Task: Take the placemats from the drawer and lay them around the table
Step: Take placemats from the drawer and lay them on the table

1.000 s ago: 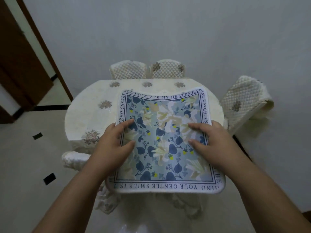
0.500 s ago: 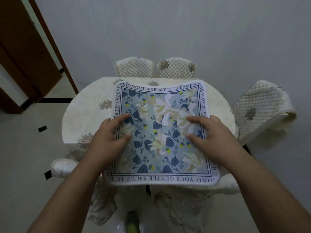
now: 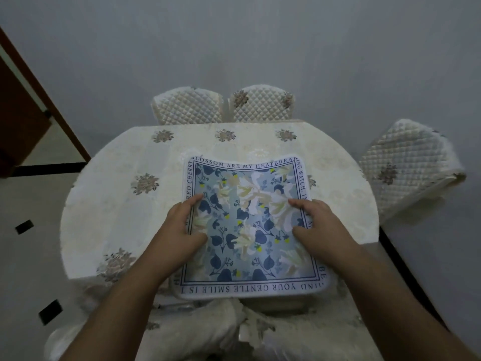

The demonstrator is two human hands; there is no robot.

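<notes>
Floral square placemat, rounded corners.

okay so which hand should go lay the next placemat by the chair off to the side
Probably the right hand. The lone chair stands on the right of the table, nearer that hand, while the left hand grips the opposite edge of the placemat. Both hands hold it now, so one must let go.

placemat: smooth matt print | tablecloth: woven cloth | chair covers: quilted
</notes>
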